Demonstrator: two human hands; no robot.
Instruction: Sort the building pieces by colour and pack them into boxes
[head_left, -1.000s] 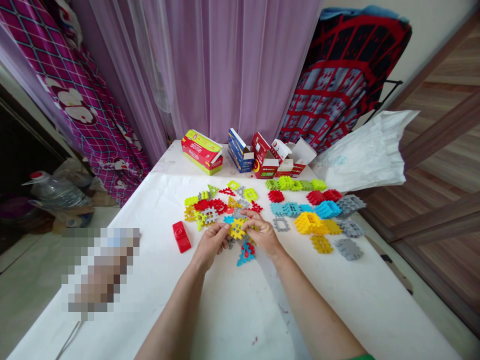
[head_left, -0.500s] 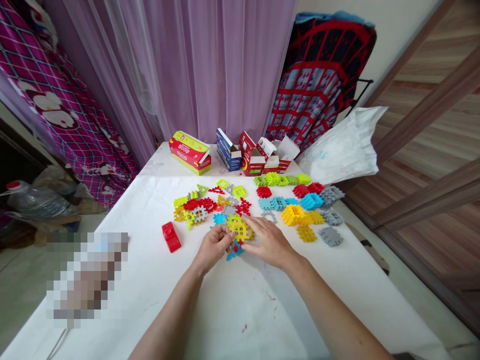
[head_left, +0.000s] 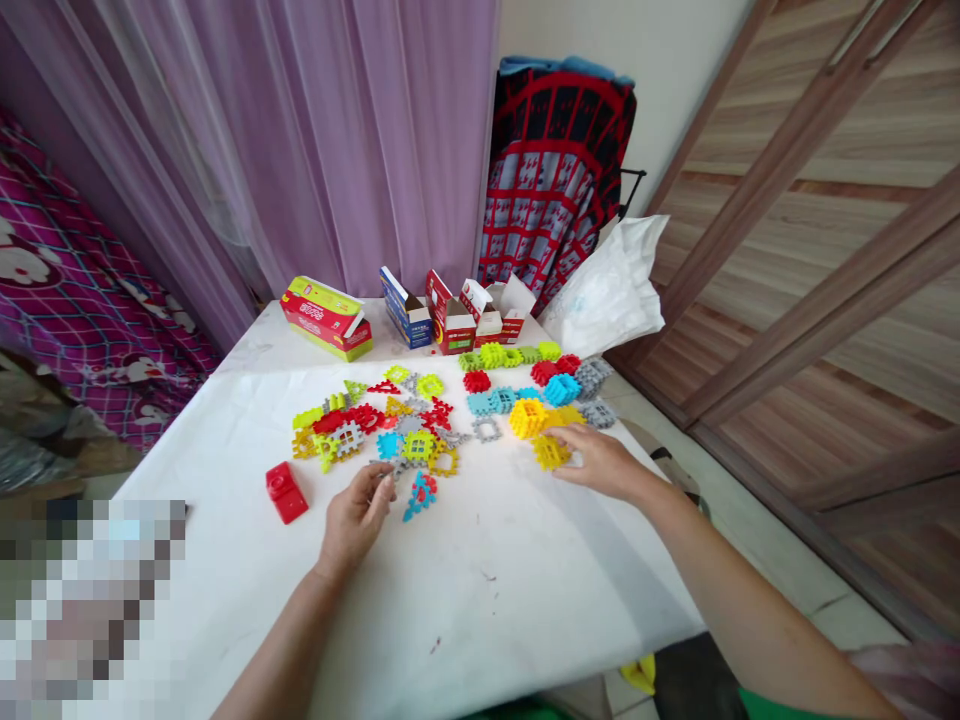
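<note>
One red block [head_left: 286,492] at the left of the desk [head_left: 465,600], and here's the left hand [head_left: 357,512], fingers loosely curled, nothing visible in its grip, just beside the near edge of the mixed pile [head_left: 358,418], too jumbled to count. One blue triangle [head_left: 417,498] sits close to its right. Far along the desk, four boxes [head_left: 326,318] run left to right. One grey frame [head_left: 486,430] lies between pile and sorted stacks. Over right now: one tall yellow stack [head_left: 527,419], and nearer, the yellow piece [head_left: 551,453] right at the fingertips of the right hand [head_left: 596,462]; whether they grip it, I can't tell. Two grey stacks [head_left: 594,377] show farther right. What a change from half a second ago: both hands met over the pile at a yellow piece; now they're well apart, the right one out among the yellows!
</note>
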